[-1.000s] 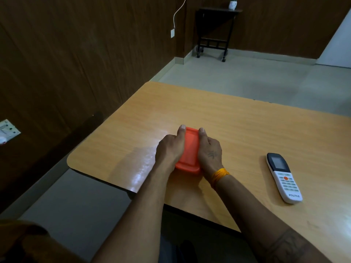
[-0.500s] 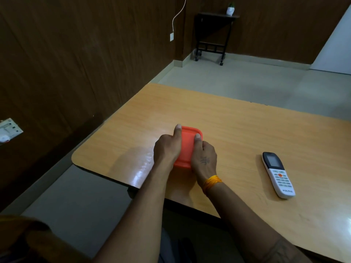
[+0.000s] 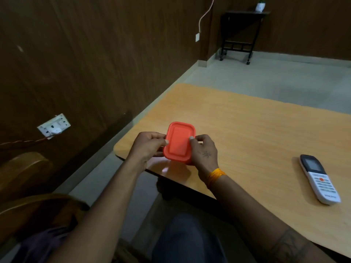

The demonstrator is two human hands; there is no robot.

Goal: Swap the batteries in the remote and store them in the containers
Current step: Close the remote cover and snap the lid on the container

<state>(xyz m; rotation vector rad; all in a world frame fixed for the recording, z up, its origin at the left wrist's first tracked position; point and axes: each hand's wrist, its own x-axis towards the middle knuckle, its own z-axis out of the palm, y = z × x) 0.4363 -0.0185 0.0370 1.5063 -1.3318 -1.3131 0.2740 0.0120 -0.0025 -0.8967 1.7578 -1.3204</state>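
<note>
A small orange lidded container (image 3: 179, 143) is held between both hands above the near left corner of the wooden table (image 3: 256, 133), its lid tilted towards me. My left hand (image 3: 148, 147) grips its left side, thumb on the lid edge. My right hand (image 3: 204, 153) grips its right side, thumb on the lid. The container's body below the lid is mostly hidden. A white remote (image 3: 319, 180) with a dark screen lies face up on the table to the right, apart from both hands. No batteries are visible.
A wood-panelled wall with a switch socket (image 3: 54, 126) runs along the left. A wooden chair (image 3: 26, 168) stands at the lower left. A dark side table (image 3: 241, 29) with a small pot stands in the far corner. My legs are under the table's edge.
Both hands have lifted the orange container off the table and drawn it nearer to me, tilting the lid up. The remote has stayed in place.
</note>
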